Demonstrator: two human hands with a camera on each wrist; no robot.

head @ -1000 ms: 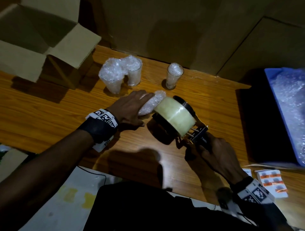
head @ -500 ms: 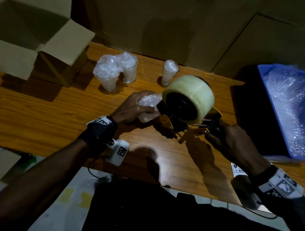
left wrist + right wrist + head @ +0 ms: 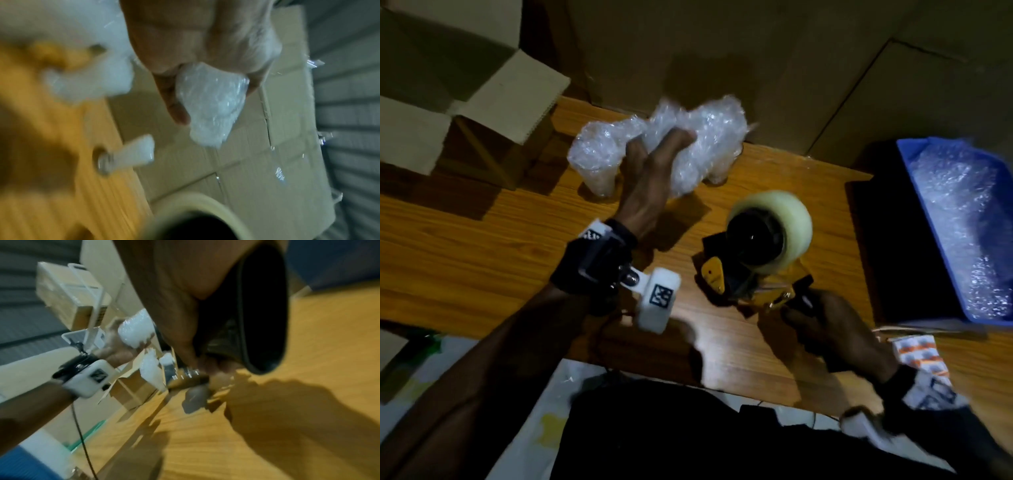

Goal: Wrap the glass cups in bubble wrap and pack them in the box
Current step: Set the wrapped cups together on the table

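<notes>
Hands apart, left (image 3: 650,178) raised, gripping wrapped cup (image 3: 702,147)

Bare forearms, no sleeves. Left wrist: black strap (image 3: 599,257) carrying a white camera block (image 3: 657,301) with a black square marker; thin dark cable (image 3: 82,434) trails off. Right wrist: black band, white marker-printed tags (image 3: 931,394). Dark garment on the torso (image 3: 688,435).

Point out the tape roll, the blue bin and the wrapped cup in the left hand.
tape roll (image 3: 787,219), head view, on its pale outer face.
blue bin (image 3: 917,178), head view, on its left wall.
wrapped cup (image 3: 213,104), left wrist view, on the bubble wrap below the fingers.
</notes>
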